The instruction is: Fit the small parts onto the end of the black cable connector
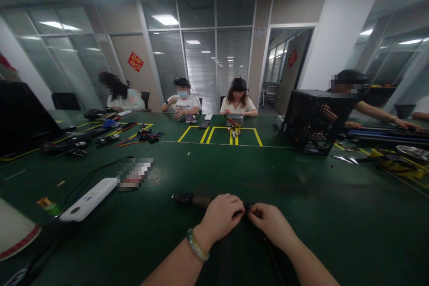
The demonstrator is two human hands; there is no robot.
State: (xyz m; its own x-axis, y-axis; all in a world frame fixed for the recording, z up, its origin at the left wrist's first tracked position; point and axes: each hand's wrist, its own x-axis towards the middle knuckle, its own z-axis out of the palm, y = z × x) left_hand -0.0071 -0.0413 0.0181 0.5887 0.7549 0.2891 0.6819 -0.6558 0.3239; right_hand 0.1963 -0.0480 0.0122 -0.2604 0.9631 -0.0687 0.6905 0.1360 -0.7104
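Observation:
My left hand (221, 218) is closed around a dark cylindrical tool (191, 199) that lies on the green table (318, 219), its end sticking out to the left. A green bangle sits on that wrist. My right hand (270, 223) pinches something small and dark right beside the left hand's fingers; I cannot make out what it is. Dark material lies under both forearms near the table's front edge.
A white power bank (89, 199) with a black cable lies to the left, near a paper cup (15, 232). A black computer case (311, 120) stands at the right. Several people sit around the far side. Cables and parts (144, 136) lie in yellow-taped zones.

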